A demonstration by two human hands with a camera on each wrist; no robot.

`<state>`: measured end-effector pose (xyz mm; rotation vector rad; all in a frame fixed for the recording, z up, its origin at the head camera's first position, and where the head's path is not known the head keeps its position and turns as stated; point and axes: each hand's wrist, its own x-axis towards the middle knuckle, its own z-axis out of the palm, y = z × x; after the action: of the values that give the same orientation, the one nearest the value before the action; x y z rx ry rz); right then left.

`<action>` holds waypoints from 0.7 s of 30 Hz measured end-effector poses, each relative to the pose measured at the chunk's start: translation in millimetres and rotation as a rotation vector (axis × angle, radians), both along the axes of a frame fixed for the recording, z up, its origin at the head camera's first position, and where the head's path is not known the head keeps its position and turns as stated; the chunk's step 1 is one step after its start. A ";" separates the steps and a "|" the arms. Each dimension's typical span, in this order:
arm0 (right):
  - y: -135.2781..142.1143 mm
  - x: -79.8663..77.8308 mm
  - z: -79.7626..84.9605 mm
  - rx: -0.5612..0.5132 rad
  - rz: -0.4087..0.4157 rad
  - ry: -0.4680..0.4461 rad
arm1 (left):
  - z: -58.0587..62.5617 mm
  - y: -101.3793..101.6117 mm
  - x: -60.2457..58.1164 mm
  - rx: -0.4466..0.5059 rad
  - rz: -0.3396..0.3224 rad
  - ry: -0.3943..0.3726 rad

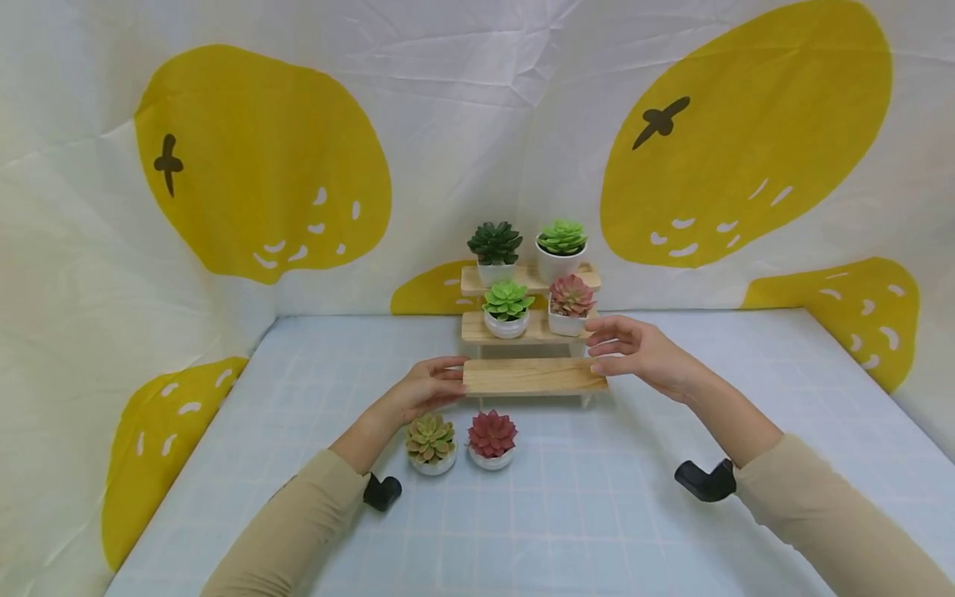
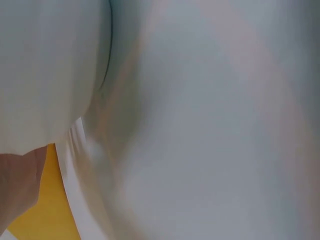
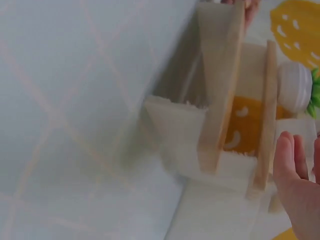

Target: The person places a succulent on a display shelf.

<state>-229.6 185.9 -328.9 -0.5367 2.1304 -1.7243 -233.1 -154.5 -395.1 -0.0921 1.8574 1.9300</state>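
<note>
A three-tier wooden plant stand (image 1: 533, 376) with pale side supports stands at the back middle of the table. My left hand (image 1: 429, 390) grips the left end of its bottom board; fingertips show on both sides of that board in the right wrist view. At the right end hovers my right hand (image 1: 642, 356), its fingers spread and fairly straight, the thumb close to the board's end. On the middle tier sit a bright green succulent (image 1: 507, 300) and a pink succulent (image 1: 571, 297). The bottom board is bare. The left wrist view shows mostly sleeve and blurred tablecloth.
On the top tier are a dark green succulent (image 1: 496, 244) and a light green succulent (image 1: 561, 238). In front of the stand, a yellow-green succulent (image 1: 430, 439) and a red succulent (image 1: 492, 435) stand on the checked tablecloth (image 1: 567, 514). A patterned curtain (image 1: 477, 166) hangs behind.
</note>
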 end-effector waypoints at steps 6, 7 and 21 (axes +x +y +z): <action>-21.2 11.1 -14.5 -0.004 0.139 -0.031 | 0.6 -1.0 0.5 0.010 -0.001 -0.005; -25.3 12.6 -16.6 -0.003 0.156 -0.040 | 0.7 -1.1 0.6 0.008 -0.002 -0.005; -74.6 29.3 -43.5 0.059 0.291 -0.078 | 0.7 0.8 -0.2 -0.012 0.006 -0.012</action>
<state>-200.3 111.3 -372.3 -0.7110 1.9337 -1.4933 -233.3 -153.7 -394.4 -0.1126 1.8637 1.9182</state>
